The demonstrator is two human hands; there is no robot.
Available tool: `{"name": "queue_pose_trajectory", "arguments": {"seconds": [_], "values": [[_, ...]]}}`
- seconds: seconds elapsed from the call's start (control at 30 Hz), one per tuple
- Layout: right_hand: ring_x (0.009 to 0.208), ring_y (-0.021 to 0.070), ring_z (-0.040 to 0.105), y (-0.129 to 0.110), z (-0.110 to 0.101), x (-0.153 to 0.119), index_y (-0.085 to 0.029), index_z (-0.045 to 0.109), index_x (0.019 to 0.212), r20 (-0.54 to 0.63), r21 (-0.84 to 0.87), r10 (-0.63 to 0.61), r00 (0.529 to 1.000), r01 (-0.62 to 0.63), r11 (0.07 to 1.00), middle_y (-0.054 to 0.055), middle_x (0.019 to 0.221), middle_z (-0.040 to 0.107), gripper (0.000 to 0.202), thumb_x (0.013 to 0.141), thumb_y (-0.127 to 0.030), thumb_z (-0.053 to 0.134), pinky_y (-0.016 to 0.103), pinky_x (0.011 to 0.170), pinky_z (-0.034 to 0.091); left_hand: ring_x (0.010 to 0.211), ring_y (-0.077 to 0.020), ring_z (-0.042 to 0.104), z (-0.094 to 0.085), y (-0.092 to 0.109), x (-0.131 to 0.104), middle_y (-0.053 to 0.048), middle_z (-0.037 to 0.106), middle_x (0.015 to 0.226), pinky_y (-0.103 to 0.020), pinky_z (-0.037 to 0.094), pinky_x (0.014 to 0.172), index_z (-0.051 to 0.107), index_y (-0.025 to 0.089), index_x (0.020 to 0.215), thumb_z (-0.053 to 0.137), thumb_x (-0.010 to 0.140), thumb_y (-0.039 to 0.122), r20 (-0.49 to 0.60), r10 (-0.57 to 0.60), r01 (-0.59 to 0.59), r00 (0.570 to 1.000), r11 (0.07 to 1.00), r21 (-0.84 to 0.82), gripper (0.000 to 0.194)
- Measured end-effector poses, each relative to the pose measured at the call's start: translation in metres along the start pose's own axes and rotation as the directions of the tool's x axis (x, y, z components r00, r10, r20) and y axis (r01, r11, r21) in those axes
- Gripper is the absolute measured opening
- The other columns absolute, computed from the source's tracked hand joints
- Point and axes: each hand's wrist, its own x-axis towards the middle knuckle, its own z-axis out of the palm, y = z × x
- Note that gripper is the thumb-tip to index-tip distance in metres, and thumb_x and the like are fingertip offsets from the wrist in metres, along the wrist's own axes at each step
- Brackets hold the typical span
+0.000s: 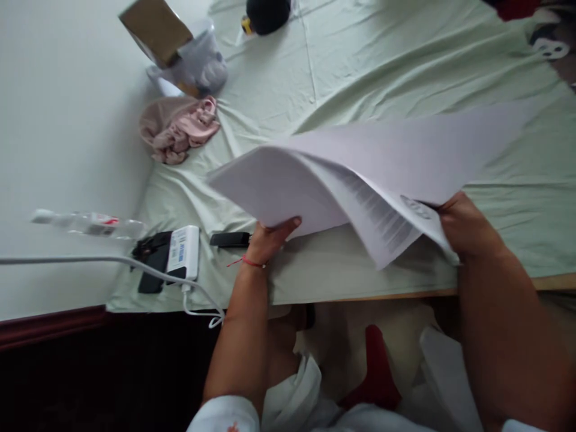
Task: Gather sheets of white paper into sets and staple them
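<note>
Large white paper sheets (405, 144) hang bent and fanned in the air over a bed with a pale green sheet. Gripping their near left edge is my left hand (272, 240), thumb on top, with a red string round the wrist. My right hand (468, 225) is closed on the near right edge, its fingertips partly hidden by the paper. Between the hands one sheet curls downward and shows blurred printed lines.
On the green sheet (270, 84) lie a pink cloth (180, 129), a plastic bag (202, 63) with a cardboard box (155, 30), and a black round object (267, 15). Left are a clear bottle (99, 225), a white device (184, 252) with a cable, and a black object (229, 240).
</note>
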Motion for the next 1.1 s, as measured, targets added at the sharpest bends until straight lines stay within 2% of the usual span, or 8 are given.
{"name": "queue_pose_trajectory", "arguments": {"seconds": [0.1, 0.17, 0.27, 0.37, 0.63, 0.9, 1.0, 1.1], "values": [[0.095, 0.0175, 0.074, 0.000, -0.003, -0.003, -0.020, 0.085, 0.086, 0.035, -0.020, -0.007, 0.999, 0.008, 1.000, 0.003, 0.094, 0.081, 0.020, 0.071, -0.029, 0.095, 0.032, 0.100, 0.057, 0.121, -0.0292, 0.069, 0.007, 0.009, 0.001, -0.014, 0.079, 0.112, -0.046, 0.052, 0.116, 0.075, 0.016, 0.114, 0.080, 0.081, 0.067, 0.004, 0.033, -0.032, 0.999, 0.999, -0.025, 0.061], [0.084, 0.0154, 0.072, -0.001, -0.004, -0.004, -0.019, 0.083, 0.082, -0.035, 0.040, 0.073, 0.997, -0.072, 0.997, 0.003, 0.088, 0.079, 0.022, 0.071, -0.034, 0.095, 0.028, 0.088, 0.059, 0.124, -0.0294, 0.069, 0.009, 0.013, 0.000, -0.014, 0.079, 0.116, -0.049, 0.050, 0.119, 0.074, 0.018, 0.119, 0.079, 0.083, 0.068, 0.036, 0.013, -0.012, 0.999, 0.999, -0.043, 0.062], [0.069, 0.0142, 0.067, -0.003, -0.003, -0.003, -0.019, 0.080, 0.081, -0.131, 0.145, 0.248, 0.960, -0.229, 0.963, 0.003, 0.080, 0.077, 0.032, 0.070, -0.045, 0.095, 0.026, 0.066, 0.056, 0.114, -0.0295, 0.073, 0.009, 0.014, -0.003, -0.015, 0.079, 0.120, -0.049, 0.057, 0.110, 0.074, 0.022, 0.118, 0.082, 0.080, 0.068, 0.089, -0.100, 0.109, 0.991, 0.989, -0.104, 0.060], [0.065, 0.0157, 0.065, -0.005, 0.000, -0.001, -0.020, 0.077, 0.080, -0.145, 0.209, 0.314, 0.938, -0.281, 0.937, 0.004, 0.076, 0.075, 0.037, 0.067, -0.049, 0.095, 0.026, 0.058, 0.053, 0.111, -0.0301, 0.075, 0.010, 0.014, -0.003, -0.014, 0.080, 0.119, -0.047, 0.061, 0.103, 0.075, 0.024, 0.113, 0.088, 0.075, 0.065, 0.130, -0.204, 0.226, 0.970, 0.956, -0.189, 0.057], [0.071, 0.0139, 0.068, -0.006, 0.002, -0.002, -0.020, 0.082, 0.092, -0.179, 0.143, 0.253, 0.951, -0.230, 0.963, 0.003, 0.085, 0.078, 0.031, 0.073, -0.042, 0.091, 0.025, 0.068, 0.057, 0.108, -0.0298, 0.076, 0.014, 0.018, -0.003, -0.012, 0.080, 0.118, -0.047, 0.064, 0.100, 0.075, 0.023, 0.117, 0.090, 0.073, 0.061, 0.153, -0.259, 0.290, 0.954, 0.926, -0.242, 0.060], [0.081, 0.0101, 0.069, -0.003, 0.002, -0.002, -0.024, 0.086, 0.099, -0.256, 0.175, 0.032, 0.966, 0.014, 0.984, 0.001, 0.101, 0.081, 0.022, 0.079, -0.032, 0.090, 0.023, 0.080, 0.057, 0.132, -0.0289, 0.066, 0.014, 0.016, -0.004, -0.014, 0.079, 0.120, -0.047, 0.048, 0.122, 0.071, 0.018, 0.131, 0.075, 0.090, 0.065, 0.049, 0.090, -0.092, 0.995, 0.996, 0.020, 0.062], [0.076, 0.0115, 0.069, -0.003, 0.001, -0.001, -0.023, 0.085, 0.095, -0.247, 0.204, 0.078, 0.966, -0.027, 0.979, 0.002, 0.096, 0.081, 0.023, 0.076, -0.035, 0.092, 0.025, 0.075, 0.058, 0.127, -0.0291, 0.069, 0.013, 0.018, -0.006, -0.013, 0.080, 0.118, -0.044, 0.051, 0.119, 0.075, 0.018, 0.124, 0.078, 0.087, 0.064, 0.046, 0.015, -0.012, 0.999, 0.999, -0.052, 0.060], [0.065, 0.0132, 0.066, -0.005, 0.002, 0.000, -0.022, 0.081, 0.086, -0.238, 0.236, 0.180, 0.954, -0.123, 0.964, 0.003, 0.083, 0.078, 0.027, 0.070, -0.039, 0.094, 0.026, 0.065, 0.058, 0.110, -0.0290, 0.075, 0.012, 0.019, -0.008, -0.012, 0.081, 0.113, -0.043, 0.063, 0.101, 0.078, 0.020, 0.117, 0.082, 0.082, 0.064, 0.119, -0.135, 0.155, 0.984, 0.972, -0.178, 0.057]]}}
